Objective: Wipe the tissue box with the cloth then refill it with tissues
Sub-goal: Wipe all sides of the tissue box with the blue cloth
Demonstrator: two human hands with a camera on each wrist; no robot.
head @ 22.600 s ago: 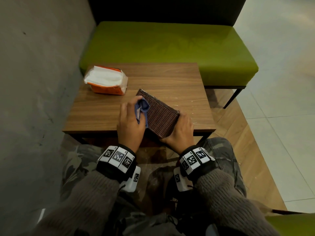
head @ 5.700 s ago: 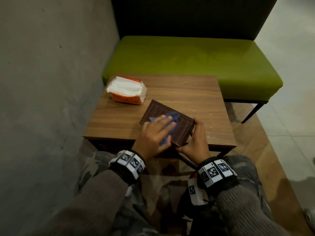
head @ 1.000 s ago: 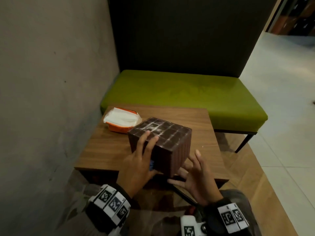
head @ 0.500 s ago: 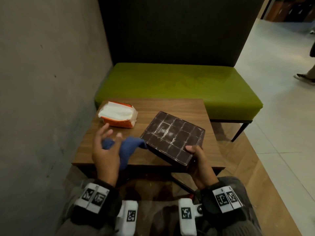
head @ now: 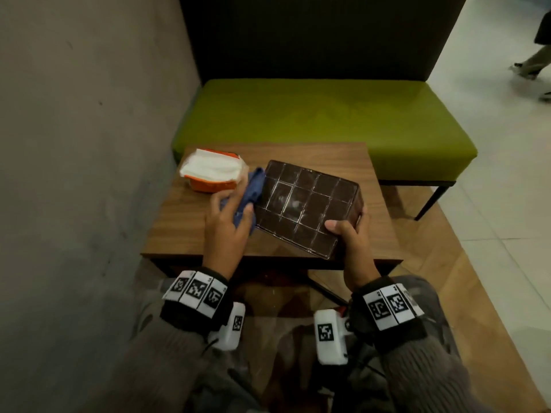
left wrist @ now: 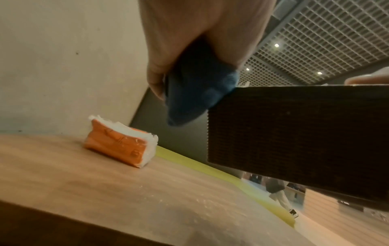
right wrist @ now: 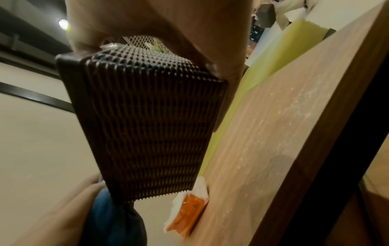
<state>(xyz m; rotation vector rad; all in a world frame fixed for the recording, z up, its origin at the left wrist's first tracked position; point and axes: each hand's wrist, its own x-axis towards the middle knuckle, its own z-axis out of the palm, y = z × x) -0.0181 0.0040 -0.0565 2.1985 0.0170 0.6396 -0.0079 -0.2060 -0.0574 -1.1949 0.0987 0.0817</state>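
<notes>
The dark brown woven tissue box (head: pixel 307 207) is lifted off the wooden table (head: pixel 185 225), turned so its gridded base faces up. My right hand (head: pixel 346 231) grips its near right corner, thumb on the base and fingers round the side. My left hand (head: pixel 235 210) holds the blue cloth (head: pixel 253 189) against the box's left edge. In the left wrist view the cloth (left wrist: pixel 200 93) is pinched in the hand and touches the box's (left wrist: pixel 294 136) top corner. In the right wrist view the box's (right wrist: pixel 143 129) woven side fills the middle. The orange tissue pack (head: pixel 211 171) lies at the table's far left.
A green bench (head: pixel 322 120) stands behind the table against a dark panel. A concrete wall (head: pixel 74 144) runs close along the left. White dust specks lie on the table top (right wrist: pixel 284 133). A person's legs (head: pixel 533 58) pass at the far right on the tiled floor.
A second ago both hands were turning the box. Since then the right hand has taken it alone, base up, and the left hand has brought the cloth from the left onto the box's left edge.
</notes>
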